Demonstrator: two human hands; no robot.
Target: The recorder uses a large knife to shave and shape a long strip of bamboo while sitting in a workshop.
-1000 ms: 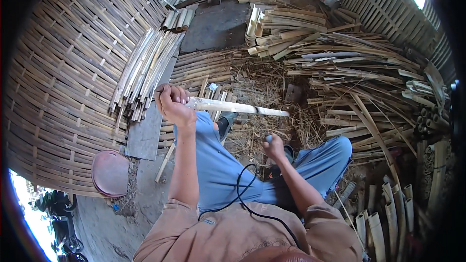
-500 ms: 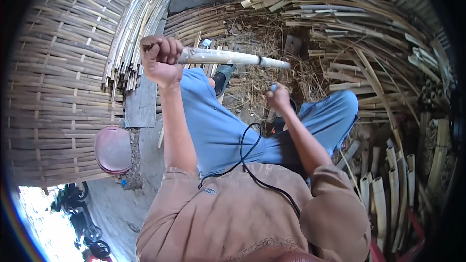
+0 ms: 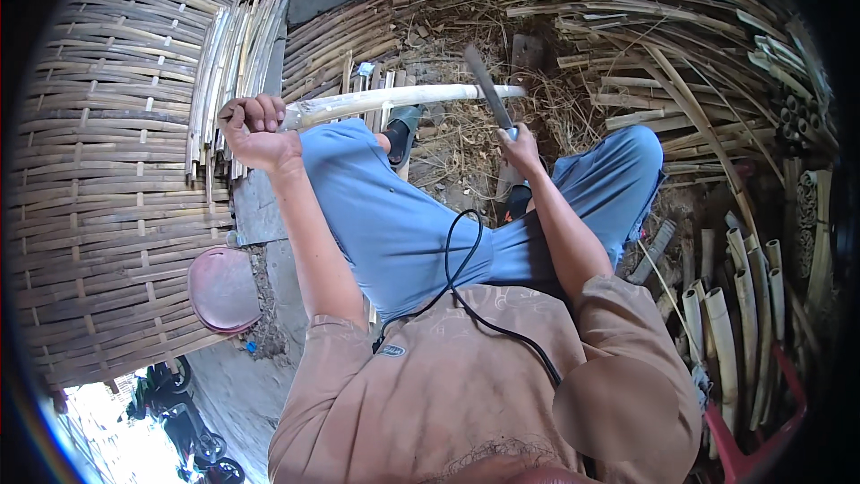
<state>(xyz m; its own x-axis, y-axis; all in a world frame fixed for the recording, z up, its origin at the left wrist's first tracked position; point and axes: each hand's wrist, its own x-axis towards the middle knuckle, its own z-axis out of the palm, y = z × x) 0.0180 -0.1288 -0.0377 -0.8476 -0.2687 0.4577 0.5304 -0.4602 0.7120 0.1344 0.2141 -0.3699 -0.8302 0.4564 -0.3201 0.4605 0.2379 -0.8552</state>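
My left hand (image 3: 255, 130) is closed around one end of a long pale bamboo strip (image 3: 403, 99) that runs level to the right across my blue-trousered knees. My right hand (image 3: 520, 151) grips the handle of a dark long-bladed knife (image 3: 488, 87). The blade points up and away, and it crosses the bamboo strip near the strip's right end. I sit on the ground with a black cable (image 3: 466, 278) lying over my lap and brown shirt.
A large woven bamboo mat (image 3: 107, 170) curves up on the left, with a bundle of cut slats (image 3: 237, 63) leaning beside it. Heaps of split bamboo (image 3: 645, 27) fill the top and right. Short bamboo tubes (image 3: 735, 305) stand at lower right. A round reddish stool (image 3: 224, 291) sits by my left.
My right hand has lifted from my lap and raised the knife up to the bamboo strip. My left hand still holds the strip, which now sits lower and nearer in view.
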